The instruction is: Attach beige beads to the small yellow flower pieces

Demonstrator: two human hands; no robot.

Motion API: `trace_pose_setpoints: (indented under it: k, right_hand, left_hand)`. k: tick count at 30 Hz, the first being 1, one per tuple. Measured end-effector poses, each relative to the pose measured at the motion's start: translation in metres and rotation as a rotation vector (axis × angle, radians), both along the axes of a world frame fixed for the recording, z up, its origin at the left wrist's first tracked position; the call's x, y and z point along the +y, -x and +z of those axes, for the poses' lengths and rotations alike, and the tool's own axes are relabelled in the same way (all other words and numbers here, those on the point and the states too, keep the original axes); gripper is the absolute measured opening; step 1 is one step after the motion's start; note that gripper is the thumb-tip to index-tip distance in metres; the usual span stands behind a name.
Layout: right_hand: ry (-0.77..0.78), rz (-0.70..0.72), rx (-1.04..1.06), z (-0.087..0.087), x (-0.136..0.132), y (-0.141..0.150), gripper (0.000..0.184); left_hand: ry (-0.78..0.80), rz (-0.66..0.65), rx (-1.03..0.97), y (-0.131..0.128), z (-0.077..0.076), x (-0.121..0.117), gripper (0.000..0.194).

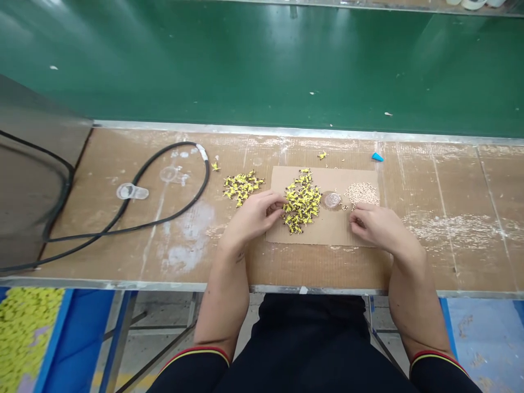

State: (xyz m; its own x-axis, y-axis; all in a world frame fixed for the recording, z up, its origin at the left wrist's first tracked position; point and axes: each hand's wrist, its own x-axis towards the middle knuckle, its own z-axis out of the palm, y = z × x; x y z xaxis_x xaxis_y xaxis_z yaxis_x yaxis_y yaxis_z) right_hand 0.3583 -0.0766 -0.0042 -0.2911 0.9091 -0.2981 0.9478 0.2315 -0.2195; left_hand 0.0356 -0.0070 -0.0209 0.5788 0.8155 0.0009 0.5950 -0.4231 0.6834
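Note:
A brown cardboard sheet (327, 232) lies on the wooden bench. On it sit a heap of small yellow parts (302, 202), a small round clear dish (332, 200) and a heap of tiny pale beige parts (361, 192). My left hand (254, 213) rests at the left edge of the yellow heap, fingers curled in a pinch on something I cannot make out. My right hand (379, 225) lies just below the beige heap, fingertips pinched together near a few loose beige bits. A second, smaller heap of yellow parts (241, 186) lies left of the cardboard.
A black cable (164, 180) loops across the left of the bench beside a clear plastic piece (131, 191). A blue scrap (377, 157) lies at the back. A green conveyor belt (262, 65) runs behind. A blue bin with yellow parts (24, 333) stands below left.

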Motion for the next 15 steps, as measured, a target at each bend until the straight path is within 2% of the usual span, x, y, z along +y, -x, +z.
trace_pose_setpoints:
  k: [7, 15]
  right_hand:
    - [-0.067, 0.021, -0.005, 0.0, -0.004, -0.008, 0.023]
    - [-0.096, 0.048, -0.095, 0.001, -0.006, 0.002, 0.027]
  left_hand:
    - [-0.108, 0.169, -0.066, 0.006, 0.006, -0.001, 0.019]
    - [-0.082, 0.1, -0.027, 0.0, 0.001, -0.001, 0.016]
